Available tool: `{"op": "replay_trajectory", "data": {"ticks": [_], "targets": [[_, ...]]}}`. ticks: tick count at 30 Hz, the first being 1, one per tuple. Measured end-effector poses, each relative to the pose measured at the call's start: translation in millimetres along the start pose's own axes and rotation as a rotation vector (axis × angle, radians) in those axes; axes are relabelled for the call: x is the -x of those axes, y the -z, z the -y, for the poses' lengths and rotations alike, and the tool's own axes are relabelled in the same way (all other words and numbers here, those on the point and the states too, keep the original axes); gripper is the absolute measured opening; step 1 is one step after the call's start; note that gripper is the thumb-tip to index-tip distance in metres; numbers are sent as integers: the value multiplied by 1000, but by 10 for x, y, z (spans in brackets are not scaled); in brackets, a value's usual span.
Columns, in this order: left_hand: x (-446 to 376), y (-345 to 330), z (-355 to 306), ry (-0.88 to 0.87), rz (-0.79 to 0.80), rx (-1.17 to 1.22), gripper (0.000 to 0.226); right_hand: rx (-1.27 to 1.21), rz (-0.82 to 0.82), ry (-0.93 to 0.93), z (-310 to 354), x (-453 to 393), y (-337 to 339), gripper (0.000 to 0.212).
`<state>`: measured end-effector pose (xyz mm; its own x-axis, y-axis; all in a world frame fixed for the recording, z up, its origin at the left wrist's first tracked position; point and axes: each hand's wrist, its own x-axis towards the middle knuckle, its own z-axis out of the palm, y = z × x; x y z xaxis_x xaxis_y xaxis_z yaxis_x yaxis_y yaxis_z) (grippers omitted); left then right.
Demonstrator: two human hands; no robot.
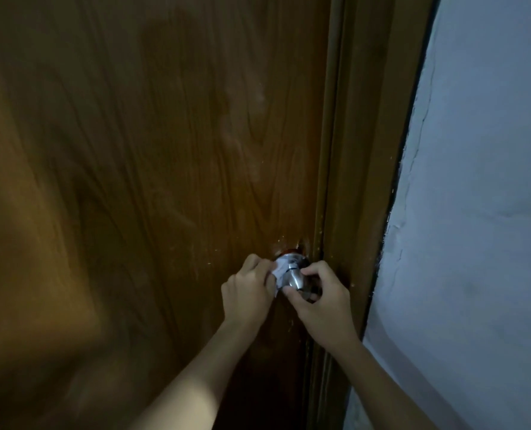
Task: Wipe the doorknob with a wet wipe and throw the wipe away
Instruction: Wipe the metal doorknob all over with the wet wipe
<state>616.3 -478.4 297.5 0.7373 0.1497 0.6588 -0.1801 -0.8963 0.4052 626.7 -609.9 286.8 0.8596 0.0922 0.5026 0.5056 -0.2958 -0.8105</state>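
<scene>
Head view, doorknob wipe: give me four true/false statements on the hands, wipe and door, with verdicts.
1. Both hands are at the doorknob. True.
2. The wet wipe lies on the floor. False: it is bunched against the knob's left side, at the left hand.
3. The right hand hangs away from the door. False: its fingers reach the knob from the right.
4. A pale wall stands right of the door frame. True.

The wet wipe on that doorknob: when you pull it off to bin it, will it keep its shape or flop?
Likely floppy: the white wet wipe is crumpled and draped around the shiny metal doorknob, following its curve. It probably weighs little, since the left hand pinches it with fingertips alone. Being wet, it may cling to the metal.
</scene>
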Motion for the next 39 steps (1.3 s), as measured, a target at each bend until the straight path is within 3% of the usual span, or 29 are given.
{"op": "replay_trajectory", "data": {"ticks": [5, 11, 15, 18, 23, 27, 33, 39], "targets": [[98, -26, 52, 11, 88, -17, 10, -4, -1, 48, -43, -27, 6, 29], [-153, 51, 108, -97, -34, -9, 12, 3, -26, 55, -73, -34, -22, 31], [-55, -15, 171, -169, 17, -83, 19, 2, -25, 52, -90, -34, -23, 30], [-23, -41, 191, -168, 33, -99, 22, 6, -19, 57, -88, -36, -20, 30], [-93, -19, 171, -127, -69, -13, 12, 2, -9, 67, -83, -38, -12, 31], [29, -121, 184, -179, 2, -37, 11, -2, -11, 86, -93, -36, -12, 29], [88, -242, 161, -31, 29, -6, 17, -9, -7, 74, -92, -44, -15, 29], [5, -170, 174, -69, 65, -33, 16, -7, 8, 71, -87, -44, 4, 28]]}}
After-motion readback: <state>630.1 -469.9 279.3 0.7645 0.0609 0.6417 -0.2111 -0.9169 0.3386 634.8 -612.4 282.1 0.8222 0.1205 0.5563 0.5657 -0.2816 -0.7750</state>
